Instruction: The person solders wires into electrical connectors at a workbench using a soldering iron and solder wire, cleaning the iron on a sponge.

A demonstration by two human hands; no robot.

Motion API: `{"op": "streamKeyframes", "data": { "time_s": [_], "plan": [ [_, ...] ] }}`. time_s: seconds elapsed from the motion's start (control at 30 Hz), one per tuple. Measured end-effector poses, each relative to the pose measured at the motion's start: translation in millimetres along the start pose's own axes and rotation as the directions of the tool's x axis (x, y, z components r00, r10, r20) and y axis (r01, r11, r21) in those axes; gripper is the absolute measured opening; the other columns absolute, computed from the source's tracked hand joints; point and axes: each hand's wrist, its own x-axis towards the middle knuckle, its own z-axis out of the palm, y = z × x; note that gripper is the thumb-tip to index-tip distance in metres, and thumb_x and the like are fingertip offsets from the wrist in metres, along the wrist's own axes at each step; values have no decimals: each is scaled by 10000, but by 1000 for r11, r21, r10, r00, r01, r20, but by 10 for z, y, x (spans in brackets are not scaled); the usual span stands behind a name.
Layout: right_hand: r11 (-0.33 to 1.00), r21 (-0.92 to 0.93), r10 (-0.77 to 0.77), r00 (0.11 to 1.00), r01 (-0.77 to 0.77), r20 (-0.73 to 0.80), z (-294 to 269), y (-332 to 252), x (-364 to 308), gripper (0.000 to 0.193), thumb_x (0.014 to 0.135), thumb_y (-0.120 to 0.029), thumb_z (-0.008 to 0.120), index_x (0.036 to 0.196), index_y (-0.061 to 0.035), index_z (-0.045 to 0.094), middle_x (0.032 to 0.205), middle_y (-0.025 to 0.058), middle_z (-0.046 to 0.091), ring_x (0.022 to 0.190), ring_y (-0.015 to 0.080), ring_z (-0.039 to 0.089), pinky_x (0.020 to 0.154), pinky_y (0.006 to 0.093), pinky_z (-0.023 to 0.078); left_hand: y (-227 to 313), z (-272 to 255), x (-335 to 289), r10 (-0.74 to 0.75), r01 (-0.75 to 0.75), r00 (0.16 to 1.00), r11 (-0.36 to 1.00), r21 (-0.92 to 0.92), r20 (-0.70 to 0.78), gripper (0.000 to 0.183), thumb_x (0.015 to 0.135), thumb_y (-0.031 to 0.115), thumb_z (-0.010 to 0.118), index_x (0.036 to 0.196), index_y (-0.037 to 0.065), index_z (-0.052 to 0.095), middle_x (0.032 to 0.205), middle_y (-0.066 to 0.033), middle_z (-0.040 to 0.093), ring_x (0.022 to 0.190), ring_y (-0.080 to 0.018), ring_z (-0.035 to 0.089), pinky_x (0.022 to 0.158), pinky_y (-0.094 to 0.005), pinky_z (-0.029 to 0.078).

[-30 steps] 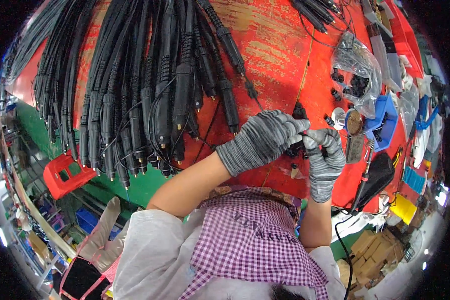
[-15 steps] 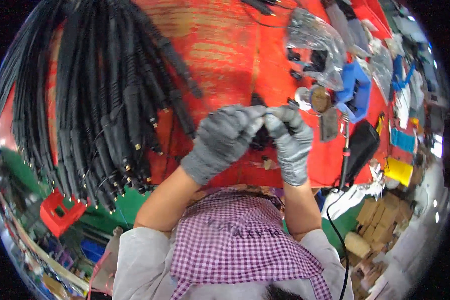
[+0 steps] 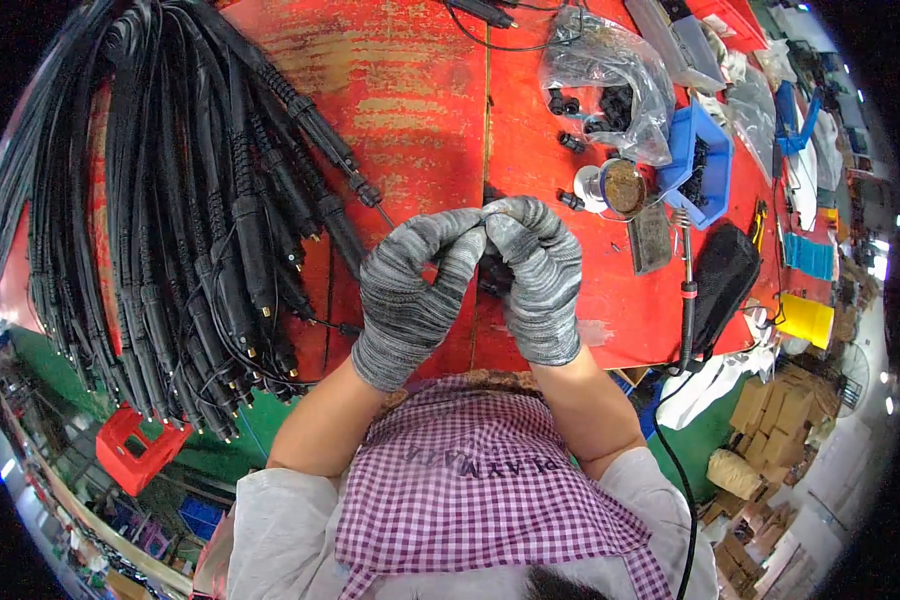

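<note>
Between our two gloved hands, the left hand (image 3: pixel 415 290) and the right hand (image 3: pixel 540 275), the fingertips meet in a narrow pinch; they cover whatever is gripped, so we cannot tell what it is. A thin wire (image 3: pixel 385 215) runs from a black cable (image 3: pixel 315 125) to the left glove and disappears behind it. Our hands block part of some dark pieces (image 3: pixel 494 272) between them. Left of them, a thick cable bundle (image 3: pixel 160 230) crowds near; rightward sit a brown sponge (image 3: pixel 625 188), a soldering iron (image 3: pixel 687 320) and a blue bin (image 3: pixel 710 190).
</note>
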Motion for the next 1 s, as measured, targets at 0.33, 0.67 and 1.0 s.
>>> {"op": "streamKeyframes", "data": {
  "time_s": [0.33,0.67,1.0],
  "plan": [
    [939,-211,-271,962,274,41,157,46,-23,73,770,-19,572,841,-18,558,792,23,566,704,88,514,673,216,424,-98,52,-94,-69,39,985,981,-190,-155,143,767,56,581,906,27,598,786,-81,617,696,-138,581,645,-254,464],
    [977,208,29,996,-46,84,-47,177,70,191,761,-98,597,924,-24,529,775,18,534,676,94,476,661,213,404,-32,-22,-68,-358,277,933,759,-590,-21,144,805,29,533,937,-5,580,775,-33,599,691,-84,546,649,-218,455],
    [334,-713,-441,771,617,460,-53,-165,128,214,661,-73,664,869,-73,613,887,92,544,842,216,514,689,294,435,-146,8,-120,-169,135,981,950,-280,-99,132,767,56,576,890,22,609,770,-94,607,675,-139,576,639,-255,458]
  ]
}}
